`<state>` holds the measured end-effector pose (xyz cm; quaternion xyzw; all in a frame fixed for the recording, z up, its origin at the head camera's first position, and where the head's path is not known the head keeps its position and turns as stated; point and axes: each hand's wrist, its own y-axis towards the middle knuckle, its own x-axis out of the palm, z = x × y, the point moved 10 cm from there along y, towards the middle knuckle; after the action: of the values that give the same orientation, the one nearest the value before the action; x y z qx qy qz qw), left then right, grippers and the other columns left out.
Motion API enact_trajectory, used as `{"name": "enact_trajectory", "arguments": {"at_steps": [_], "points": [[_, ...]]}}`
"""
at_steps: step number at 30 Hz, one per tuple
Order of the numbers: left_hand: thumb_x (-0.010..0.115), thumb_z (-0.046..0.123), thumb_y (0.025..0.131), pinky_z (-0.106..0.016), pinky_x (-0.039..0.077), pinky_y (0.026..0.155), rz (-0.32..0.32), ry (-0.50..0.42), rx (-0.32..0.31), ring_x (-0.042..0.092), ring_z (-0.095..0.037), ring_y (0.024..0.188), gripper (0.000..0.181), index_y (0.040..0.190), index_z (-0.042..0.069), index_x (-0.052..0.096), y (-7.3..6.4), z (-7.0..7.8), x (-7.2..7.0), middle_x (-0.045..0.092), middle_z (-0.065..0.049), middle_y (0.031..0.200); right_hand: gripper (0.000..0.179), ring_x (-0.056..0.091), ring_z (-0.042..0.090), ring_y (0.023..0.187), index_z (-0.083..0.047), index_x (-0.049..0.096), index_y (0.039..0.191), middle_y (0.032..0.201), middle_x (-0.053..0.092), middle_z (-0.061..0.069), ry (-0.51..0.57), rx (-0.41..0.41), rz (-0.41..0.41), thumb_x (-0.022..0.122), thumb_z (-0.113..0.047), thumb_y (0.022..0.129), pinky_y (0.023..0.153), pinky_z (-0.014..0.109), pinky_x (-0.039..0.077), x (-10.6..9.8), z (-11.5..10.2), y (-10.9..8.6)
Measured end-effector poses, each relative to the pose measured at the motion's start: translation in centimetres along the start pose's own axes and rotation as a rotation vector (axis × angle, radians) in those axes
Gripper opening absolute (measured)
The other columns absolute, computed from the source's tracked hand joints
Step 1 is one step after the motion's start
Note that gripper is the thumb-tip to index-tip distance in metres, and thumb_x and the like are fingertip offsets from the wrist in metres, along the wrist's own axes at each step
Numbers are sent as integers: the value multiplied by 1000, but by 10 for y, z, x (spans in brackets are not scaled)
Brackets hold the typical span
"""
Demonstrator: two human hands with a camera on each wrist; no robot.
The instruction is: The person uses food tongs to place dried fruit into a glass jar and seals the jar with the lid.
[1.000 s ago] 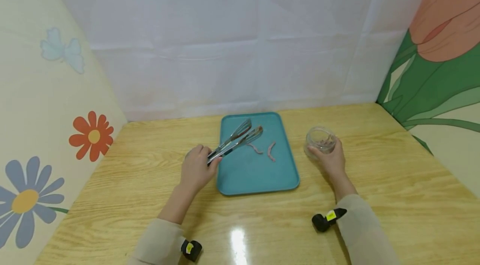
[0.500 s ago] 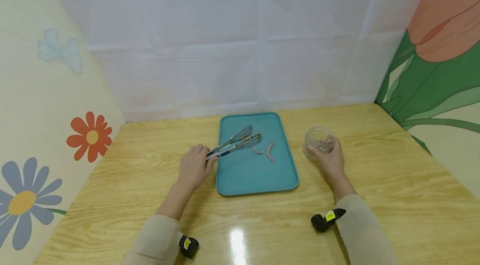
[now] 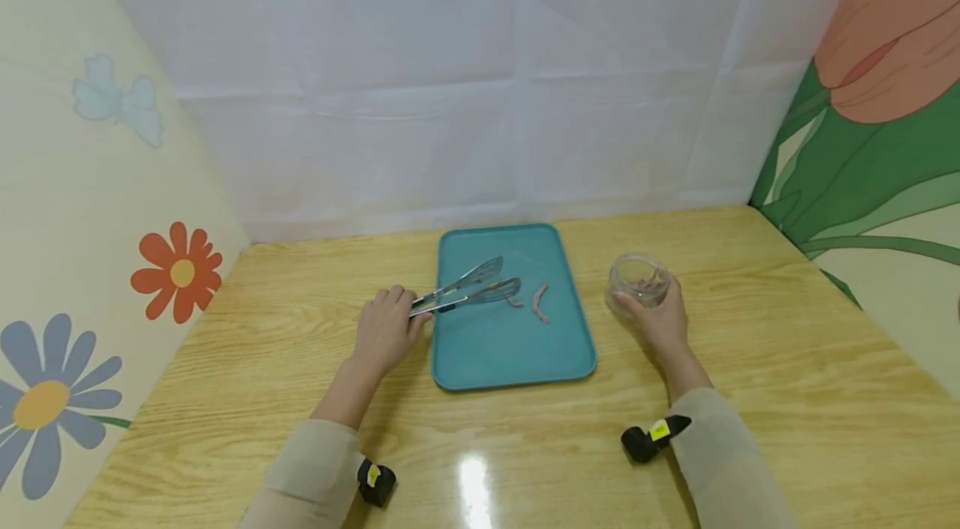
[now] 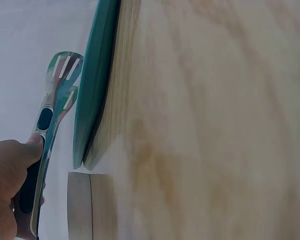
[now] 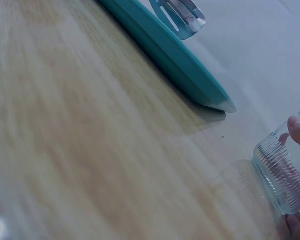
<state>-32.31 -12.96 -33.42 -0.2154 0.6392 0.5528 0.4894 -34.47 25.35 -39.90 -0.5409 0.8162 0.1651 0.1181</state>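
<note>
My left hand (image 3: 386,329) grips a pair of metal tongs (image 3: 480,294) with slotted heads and dark handle grips. The tongs' arms are spread apart over the teal tray (image 3: 517,358), their heads low above its middle. Two pinkish worm-like strips lie on the tray: one curved strip (image 3: 540,303) in plain view and another strip (image 3: 516,302) partly hidden by the lower tong head. To the right of the tray, my right hand (image 3: 663,321) holds a clear glass jar (image 3: 626,275) standing on the table, with fingers round its side. Several similar strips (image 3: 651,286) are inside the jar.
The light wooden table (image 3: 540,446) ends at a white cloth backdrop (image 3: 420,137). Flower-painted panels stand at both sides, a left panel (image 3: 82,204) and a right panel (image 3: 885,162). In the head view, each sleeve carries a small black wrist camera, such as the left one (image 3: 377,483).
My left hand has lowered the tongs toward the tray and shifted slightly left, the heads tipping down beside the strips. My right hand and the jar stay in place.
</note>
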Motion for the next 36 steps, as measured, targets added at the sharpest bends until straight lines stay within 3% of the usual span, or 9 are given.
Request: {"name": "enact_trajectory", "arguments": {"at_steps": [9,14,18,29,36], "points": [[63,25,79,-37,37,57,-69,-28,8,46,-25,68,26,84,1,56,-1,-1,6,45,-5,73,94,24,32,121,-5,17,135,133,27,19,-3,-6,-2,72,-38,67,96,42,19,1,-2,1],[67,22,75,-38,39,65,-37,-69,69,49,-25,70,25,75,2,53,-3,3,7,47,-6,71,96,22,32,122,-5,15,136,134,26,19,-12,3,-6,71,-40,67,97,43,18,1,-1,0],[68,23,73,-36,39,64,-14,-67,112,48,-24,68,26,70,4,51,-4,6,7,47,-4,69,95,22,32,122,-5,15,136,134,25,19,-16,2,-5,72,-38,67,97,43,18,0,-1,0],[64,24,78,-30,36,53,-133,-102,16,40,-15,57,23,70,8,49,-8,3,15,40,2,64,95,23,32,121,-5,15,136,133,26,19,12,-4,-4,72,-36,67,97,42,18,1,0,-1],[65,25,76,-29,34,50,-112,-119,22,36,-14,55,26,67,10,46,-10,4,12,36,3,61,96,22,33,122,-5,14,136,134,24,19,-3,1,-11,71,-38,67,97,43,18,0,-1,-1]]}}
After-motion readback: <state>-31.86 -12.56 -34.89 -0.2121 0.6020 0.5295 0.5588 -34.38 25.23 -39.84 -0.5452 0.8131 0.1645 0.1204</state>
